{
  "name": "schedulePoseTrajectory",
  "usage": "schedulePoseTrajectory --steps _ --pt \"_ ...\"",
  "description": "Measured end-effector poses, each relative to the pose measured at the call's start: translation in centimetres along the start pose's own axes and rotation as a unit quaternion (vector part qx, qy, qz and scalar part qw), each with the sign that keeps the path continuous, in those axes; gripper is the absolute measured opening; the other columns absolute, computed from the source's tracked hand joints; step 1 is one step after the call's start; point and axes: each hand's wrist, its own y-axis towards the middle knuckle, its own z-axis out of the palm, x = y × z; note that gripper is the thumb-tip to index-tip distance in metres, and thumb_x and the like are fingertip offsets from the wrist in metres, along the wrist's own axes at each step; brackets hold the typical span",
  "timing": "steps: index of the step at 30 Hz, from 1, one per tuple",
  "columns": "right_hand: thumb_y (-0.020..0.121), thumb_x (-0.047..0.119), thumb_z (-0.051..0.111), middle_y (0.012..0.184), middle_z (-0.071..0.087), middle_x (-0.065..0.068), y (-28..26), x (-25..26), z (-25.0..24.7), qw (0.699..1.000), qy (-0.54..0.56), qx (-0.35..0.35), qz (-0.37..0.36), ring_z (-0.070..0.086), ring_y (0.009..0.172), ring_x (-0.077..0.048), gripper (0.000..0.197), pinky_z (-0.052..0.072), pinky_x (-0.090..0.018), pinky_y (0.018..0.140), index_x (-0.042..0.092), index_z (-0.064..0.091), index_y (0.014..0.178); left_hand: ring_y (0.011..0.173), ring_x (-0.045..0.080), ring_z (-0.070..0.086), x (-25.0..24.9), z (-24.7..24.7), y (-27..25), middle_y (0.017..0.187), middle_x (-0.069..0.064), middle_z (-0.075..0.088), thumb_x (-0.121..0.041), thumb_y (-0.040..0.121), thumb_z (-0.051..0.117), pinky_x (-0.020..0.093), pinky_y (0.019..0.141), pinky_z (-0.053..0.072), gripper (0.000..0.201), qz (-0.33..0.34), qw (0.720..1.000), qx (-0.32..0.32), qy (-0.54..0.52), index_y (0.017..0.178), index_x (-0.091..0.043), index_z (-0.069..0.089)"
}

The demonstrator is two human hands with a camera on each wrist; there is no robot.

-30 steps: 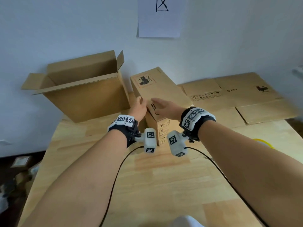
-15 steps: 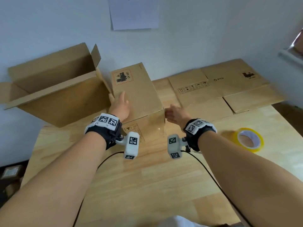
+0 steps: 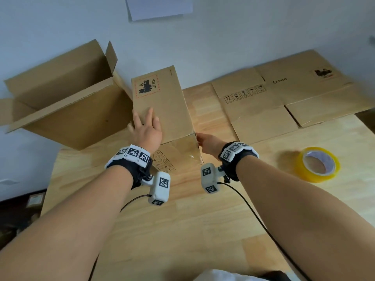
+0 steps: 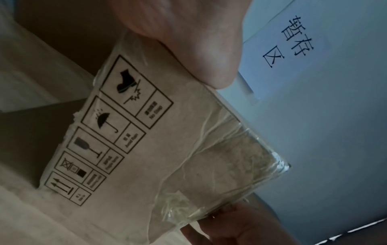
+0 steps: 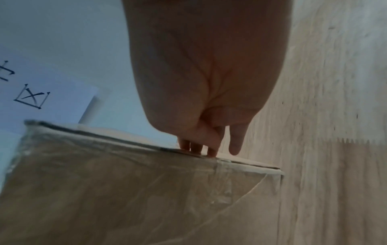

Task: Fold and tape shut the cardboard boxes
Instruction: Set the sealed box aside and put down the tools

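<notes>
A closed cardboard box (image 3: 164,102) with a UN 3481 label lies lengthwise on the wooden table (image 3: 182,230). Clear tape covers its near end (image 4: 220,165), beside printed handling symbols. My left hand (image 3: 147,128) rests flat on the box's top near the front left edge, fingers straight. My right hand (image 3: 204,141) is at the box's right side by the near corner. Its straight fingertips (image 5: 201,147) touch the taped edge of the box (image 5: 125,190). A yellow roll of clear tape (image 3: 317,164) lies on the table to the right of my right arm.
An open-topped cardboard box (image 3: 67,110) stands tilted against the wall, touching the closed box's left side. Flattened cardboard boxes (image 3: 284,98) lie at the back right of the table. A paper sign (image 3: 160,7) hangs on the wall. Cables run from both wrist cameras.
My right hand came off the box's top and went down to its right side. The box has turned and now points away from me, next to the open box. The tape roll came into view.
</notes>
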Motion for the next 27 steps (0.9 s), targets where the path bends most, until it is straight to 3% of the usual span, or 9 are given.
schedulePoseTrajectory --steps 2,4,7,10,13,15,18,21,27 --pt "0.078 -0.020 0.027 0.133 0.054 -0.009 0.9 -0.2 -0.1 0.999 -0.039 0.021 -0.011 0.051 0.122 -0.028 0.071 0.045 -0.041 0.101 0.016 0.045 0.137 0.142 0.038 0.010 -0.1 0.0 -0.1 0.160 0.003 -0.003 -0.047 0.101 0.015 0.052 0.113 0.019 0.048 -0.007 1.000 -0.004 -0.002 0.149 -0.043 0.014" --pt "0.080 -0.013 0.032 0.137 0.051 -0.007 1.8 -0.6 -0.3 0.997 -0.070 0.034 -0.021 0.048 0.126 -0.028 0.069 0.042 -0.047 0.103 0.022 0.042 0.138 0.142 0.038 0.009 -0.3 -0.1 -0.2 0.160 0.004 -0.004 -0.046 0.101 0.015 0.050 0.114 0.016 0.048 -0.009 1.000 -0.004 -0.011 0.149 -0.043 0.014" --pt "0.090 -0.001 0.040 0.145 0.043 -0.004 2.0 -0.6 -0.3 0.994 -0.104 0.014 -0.012 0.042 0.132 -0.028 0.063 0.036 -0.038 0.108 0.026 0.033 0.146 0.143 0.037 0.009 -0.6 0.0 -0.2 0.160 0.001 -0.004 -0.046 0.101 0.016 0.051 0.114 0.018 0.048 -0.018 1.000 -0.003 -0.016 0.149 -0.043 0.014" --pt "0.094 0.006 0.041 0.145 0.043 -0.004 1.3 -1.3 0.3 0.993 -0.115 -0.028 -0.004 0.046 0.128 -0.027 0.063 0.041 -0.030 0.095 0.032 0.025 0.149 0.142 0.038 0.009 -0.8 -0.1 -0.1 0.160 0.002 -0.003 -0.046 0.101 0.018 0.052 0.114 0.018 0.048 -0.016 1.000 -0.006 -0.019 0.149 -0.043 0.016" --pt "0.089 0.005 0.053 0.136 0.053 -0.004 0.7 -2.6 1.1 0.991 -0.129 -0.031 -0.030 0.055 0.117 -0.022 0.077 0.052 -0.032 0.087 0.037 0.017 0.150 0.141 0.039 0.010 -0.7 -0.1 -0.1 0.160 0.004 -0.003 -0.046 0.101 0.018 0.052 0.114 0.016 0.048 -0.013 1.000 -0.005 -0.024 0.149 -0.041 0.016" --pt "0.088 0.016 0.063 0.134 0.055 -0.004 0.4 -3.1 1.1 0.983 -0.166 -0.047 -0.061 0.056 0.117 -0.020 0.079 0.049 -0.029 0.086 0.032 0.017 0.150 0.141 0.039 0.010 -0.6 0.0 -0.1 0.160 0.004 -0.004 -0.046 0.101 0.018 0.051 0.115 0.015 0.048 -0.011 1.000 -0.004 -0.023 0.149 -0.041 0.015" --pt "0.087 0.029 0.065 0.129 0.059 -0.006 -0.2 -2.6 0.7 0.961 -0.245 -0.079 -0.097 0.058 0.113 -0.022 0.075 0.041 -0.024 0.082 0.024 0.023 0.149 0.142 0.039 0.009 -0.2 0.2 0.0 0.160 0.004 -0.004 -0.048 0.101 0.017 0.053 0.115 0.016 0.049 -0.013 1.000 -0.001 -0.014 0.149 -0.042 0.014" --pt "0.087 0.031 0.066 0.120 0.062 -0.011 -0.6 -1.8 0.7 0.946 -0.297 -0.083 -0.098 0.061 0.103 -0.028 0.066 0.048 -0.031 0.081 0.016 0.034 0.142 0.142 0.039 0.008 -0.1 0.4 0.4 0.160 0.002 -0.005 -0.050 0.100 0.016 0.054 0.114 0.016 0.049 -0.012 1.000 0.000 -0.016 0.148 -0.044 0.013" --pt "0.080 0.035 0.072 0.104 0.064 -0.015 -0.2 -1.9 2.7 0.960 -0.231 -0.139 -0.074 0.061 0.092 -0.032 0.070 0.047 -0.032 0.070 0.008 0.035 0.133 0.142 0.039 0.008 0.1 0.7 0.7 0.160 0.002 -0.006 -0.052 0.099 0.016 0.053 0.115 0.015 0.050 -0.013 1.000 -0.003 -0.018 0.148 -0.045 0.012"
